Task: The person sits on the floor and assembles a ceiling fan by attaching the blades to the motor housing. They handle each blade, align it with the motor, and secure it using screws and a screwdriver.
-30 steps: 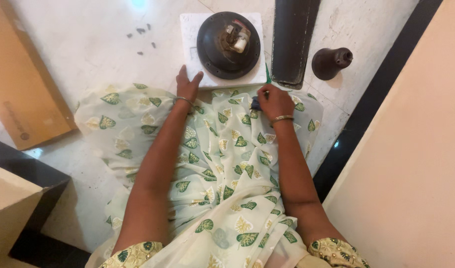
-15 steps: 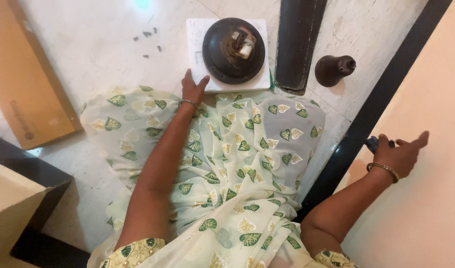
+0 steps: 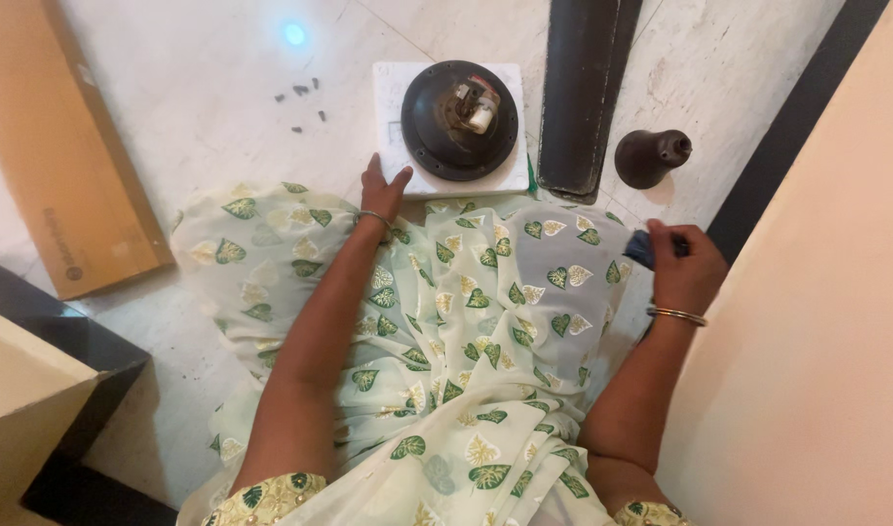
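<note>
My left hand [image 3: 383, 187] rests with fingers spread on the near edge of a white foam block [image 3: 399, 146]. On that block sits a dark round fan motor [image 3: 459, 119] with a small white part at its centre. My right hand [image 3: 684, 265] is lifted at the right, closed around a small dark blue object [image 3: 641, 248], just below a dark bell-shaped cup [image 3: 649, 157] lying on the floor. My lap is covered in pale green cloth with a leaf print [image 3: 466, 321].
A long dark fan blade [image 3: 585, 88] lies beside the block. Several small dark screws [image 3: 300, 97] are scattered on the marble floor. A flat cardboard box [image 3: 61, 156] lies at the left, a dark-edged piece of furniture [image 3: 37, 390] at the lower left, and a peach wall [image 3: 826, 292] at the right.
My right hand left the front of the foam block, swung out toward the wall, and now comes back inward holding the small dark object. The left hand stayed on the block.
</note>
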